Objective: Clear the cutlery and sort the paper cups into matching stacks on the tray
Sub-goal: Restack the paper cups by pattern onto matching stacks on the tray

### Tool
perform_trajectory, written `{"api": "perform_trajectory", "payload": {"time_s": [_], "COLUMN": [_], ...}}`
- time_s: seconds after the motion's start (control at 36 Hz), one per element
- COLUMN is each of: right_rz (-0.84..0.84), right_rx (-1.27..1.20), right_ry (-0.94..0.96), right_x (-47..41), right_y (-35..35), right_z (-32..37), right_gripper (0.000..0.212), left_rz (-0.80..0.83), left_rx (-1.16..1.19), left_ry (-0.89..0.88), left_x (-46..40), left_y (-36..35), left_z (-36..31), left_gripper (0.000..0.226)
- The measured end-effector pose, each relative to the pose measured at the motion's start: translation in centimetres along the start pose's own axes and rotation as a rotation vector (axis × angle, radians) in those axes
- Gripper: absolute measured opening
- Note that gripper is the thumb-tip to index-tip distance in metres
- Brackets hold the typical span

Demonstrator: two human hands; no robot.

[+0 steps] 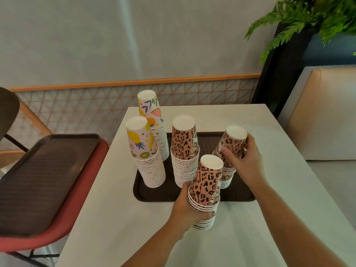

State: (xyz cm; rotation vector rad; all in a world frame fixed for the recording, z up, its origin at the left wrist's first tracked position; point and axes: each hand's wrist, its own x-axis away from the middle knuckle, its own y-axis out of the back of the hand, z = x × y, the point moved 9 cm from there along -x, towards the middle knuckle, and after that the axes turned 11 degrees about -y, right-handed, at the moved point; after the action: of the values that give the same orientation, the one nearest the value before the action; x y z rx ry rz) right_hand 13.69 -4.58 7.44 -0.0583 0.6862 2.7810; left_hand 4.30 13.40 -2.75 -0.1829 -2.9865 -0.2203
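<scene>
Beyond the tray's [138, 191] near edge, left hand [185, 209] and right hand [244, 160] each grip leopard stacks [206, 191].

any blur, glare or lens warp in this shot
Head view: wide-angle warp bends the table edges outward and stretches the forearms; soft overall, with motion smear on the right hand and its leopard stack; the fern at top right is blurred; lighting is even, with only a faint sheen on the spare tray.
</scene>
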Motion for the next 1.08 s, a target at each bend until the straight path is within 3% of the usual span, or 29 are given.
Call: {"api": "perform_trajectory", "payload": {"time_s": [0.14, 0.31, 0.39, 0.61, 0.81, 0.94, 1.0, 1.08], "right_rz": [-0.112, 0.303, 0.385, 0.278, 0.176, -0.044, -0.118, -0.144], "right_rx": [-0.025, 0.053, 0.096, 0.022, -0.193, -0.445, -0.403, -0.277], "right_ry": [0.178, 0.204, 0.167, 0.137, 0.091, 0.089, 0.110, 0.128], "right_x": [2.5, 5.3, 6.0, 5.4, 3.4, 0.8, 0.0, -0.8], "right_y": [1.3, -2.3, -3.5, -2.6, 0.0, 3.9, 4.9, 4.9], "right_z": [2.2, 2.7, 1.9, 2.2, 4.0, 5.1, 5.2, 4.9], "right_gripper": [0.060, 0.060, 0.055, 0.044, 0.031, 0.059, 0.067, 0.059], "left_rz": [-0.007, -0.010, -0.005, -0.006, -0.005, 0.003, 0.003, 0.007], "left_rx": [0.013, 0.023, 0.034, 0.043, -0.011, -0.028, -0.033, -0.046], "left_ry": [-0.001, -0.018, -0.029, -0.051, -0.032, -0.018, -0.016, -0.016], "left_x": [-0.2, -0.3, -0.3, 0.1, 0.4, 0.4, 0.3, 0.3], "left_y": [-0.1, -0.2, -0.4, -0.5, -0.1, 0.0, 0.1, 0.1], "left_z": [0.1, 0.0, -0.1, -0.2, 0.0, 0.1, 0.0, -0.3], "left_gripper": [0.083, 0.085, 0.084, 0.093, 0.083, 0.086, 0.087, 0.085]}}
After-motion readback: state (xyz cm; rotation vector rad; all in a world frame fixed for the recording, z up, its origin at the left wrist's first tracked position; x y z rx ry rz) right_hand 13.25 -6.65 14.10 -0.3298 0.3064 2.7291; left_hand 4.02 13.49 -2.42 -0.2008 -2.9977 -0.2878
